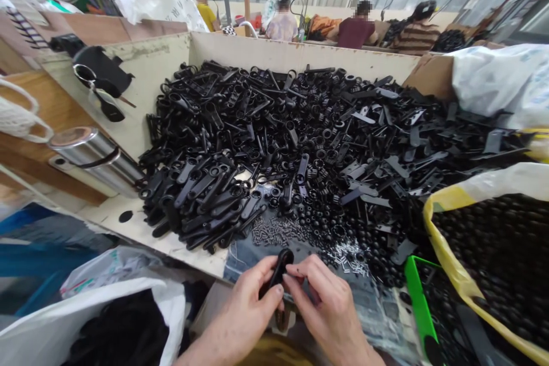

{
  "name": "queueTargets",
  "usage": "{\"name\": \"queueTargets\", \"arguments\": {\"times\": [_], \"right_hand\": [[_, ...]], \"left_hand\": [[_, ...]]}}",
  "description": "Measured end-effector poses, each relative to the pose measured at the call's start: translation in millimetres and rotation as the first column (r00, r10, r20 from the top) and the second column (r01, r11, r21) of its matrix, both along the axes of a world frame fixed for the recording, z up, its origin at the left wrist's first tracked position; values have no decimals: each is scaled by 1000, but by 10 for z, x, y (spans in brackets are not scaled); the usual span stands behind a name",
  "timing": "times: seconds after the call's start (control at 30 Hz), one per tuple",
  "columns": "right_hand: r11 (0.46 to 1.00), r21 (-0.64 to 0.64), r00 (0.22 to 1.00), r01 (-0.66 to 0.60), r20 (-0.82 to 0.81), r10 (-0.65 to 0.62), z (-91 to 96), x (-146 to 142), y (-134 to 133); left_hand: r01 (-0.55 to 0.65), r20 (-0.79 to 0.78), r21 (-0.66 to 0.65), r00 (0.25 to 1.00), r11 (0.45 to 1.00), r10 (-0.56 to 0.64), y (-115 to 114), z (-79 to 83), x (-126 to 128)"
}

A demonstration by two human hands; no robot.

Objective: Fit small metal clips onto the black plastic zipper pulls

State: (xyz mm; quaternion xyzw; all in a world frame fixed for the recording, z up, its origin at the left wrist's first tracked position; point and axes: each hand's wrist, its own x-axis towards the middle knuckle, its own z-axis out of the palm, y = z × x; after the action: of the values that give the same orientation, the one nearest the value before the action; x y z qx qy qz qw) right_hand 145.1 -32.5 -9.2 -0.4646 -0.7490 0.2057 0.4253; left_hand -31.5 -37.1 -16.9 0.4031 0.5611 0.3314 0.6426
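My left hand [246, 306] and my right hand [326, 306] meet at the bottom centre, above the near edge of the work bin. Both pinch one black plastic lever-shaped part [278, 269] with a ring end pointing up. My left thumb and fingers are wrapped round its lower shaft. My right fingertips press against its right side. Just beyond the hands lie small metal pins [274, 233] and small black rings [326, 220]. Behind them rises a big heap of black plastic parts [291, 137].
A wooden-walled bin [300, 54] holds the heap. A steel flask [96, 157] lies at left. At right stand a yellow-rimmed sack of black pieces [493, 240] and a green tray [418, 303]. White bags [86, 314] sit lower left. Several people sit at the back.
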Motion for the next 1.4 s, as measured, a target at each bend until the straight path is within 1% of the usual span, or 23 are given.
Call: {"name": "queueTargets", "arguments": {"times": [0.13,0.23,0.3,0.4,0.47,0.53,0.6,0.67,0.77,0.83,0.9,1.03,1.2,1.3,1.4], "right_hand": [[998,-3,998,60,22,-60,-24,-47,-56],[996,57,992,70,101,-76,-48,-46,-100],[992,110,980,64,182,-83,-62,-35,-121],[986,164,959,24,275,-69,-93,-27,-132],[983,186,950,3,305,-61,-113,-25,-132],[981,195,944,1,323,-65,-111,-12,-135],[987,161,939,-10,340,-46,-71,23,-139],[996,81,940,-22,340,-7,-4,77,-141],[999,-30,967,-13,252,20,68,145,-127],[996,-85,972,-36,230,54,60,154,-112],[990,-129,957,-55,276,89,19,136,-100],[985,-171,935,-36,342,93,-58,78,-90],[966,-255,937,-38,327,123,-66,44,-82],[951,-308,944,-33,302,130,-60,31,-89],[929,-368,961,-35,243,133,-58,8,-107]], "left_hand": [[69,-211,59,976,996,-55,-2,87,23],[101,-299,79,952,992,-74,15,128,43],[121,-315,106,946,987,-83,25,111,49],[180,-277,171,952,969,-128,57,56,41],[208,-260,196,953,958,-154,89,20,25],[206,-281,201,949,958,-144,119,-12,6],[188,-299,207,947,960,-121,138,-40,-9],[170,-281,213,954,962,-106,147,-63,-18],[179,-232,217,964,960,-128,154,-80,-23],[195,-218,223,965,955,-146,156,-85,-23],[208,-211,222,964,953,-161,154,-89,-20],[210,-210,209,964,955,-166,154,-80,-10],[199,-219,196,963,960,-156,178,-48,-5],[167,-230,196,966,966,-120,177,-44,-3],[109,-268,218,962,970,-48,156,-38,10]]}}
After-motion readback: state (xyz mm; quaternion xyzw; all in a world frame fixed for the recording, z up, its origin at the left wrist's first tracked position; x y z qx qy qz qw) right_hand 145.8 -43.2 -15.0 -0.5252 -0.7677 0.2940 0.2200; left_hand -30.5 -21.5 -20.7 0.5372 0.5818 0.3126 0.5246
